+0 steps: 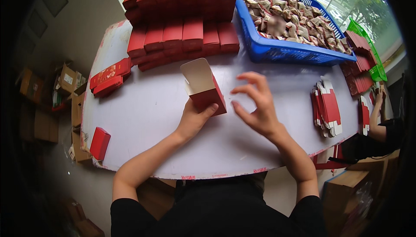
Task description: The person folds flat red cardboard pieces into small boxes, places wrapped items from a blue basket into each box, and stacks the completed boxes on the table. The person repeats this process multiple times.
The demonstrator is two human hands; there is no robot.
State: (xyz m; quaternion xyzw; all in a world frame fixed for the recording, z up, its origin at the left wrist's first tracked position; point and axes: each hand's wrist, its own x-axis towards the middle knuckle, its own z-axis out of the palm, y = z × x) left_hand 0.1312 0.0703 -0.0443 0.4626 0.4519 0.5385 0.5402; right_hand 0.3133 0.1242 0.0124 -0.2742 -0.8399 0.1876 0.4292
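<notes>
In my left hand [194, 118] is a red carton [209, 97], gripped around its lower part with the thumb across the side facing me. Its end flap stands up at the top and shows a pale inside; what is inside the carton cannot be seen. My right hand [256, 104] hovers just right of the carton, apart from it, fingers spread and curved with nothing between them. Beyond both hands, closed red boxes [172, 35] are stacked in several rows. A blue plastic basket [277, 48] full of small wrapped packets [299, 20] stands at the far right.
Flattened red cartons [328, 109] lie in a pile at the right. Two red boxes [111, 77] lie at the left, and another [100, 144] stands near the left edge. A green basket [376, 59] and a co-worker's arm [378, 107] are at the far right. Cardboard boxes [346, 185] stand below the table.
</notes>
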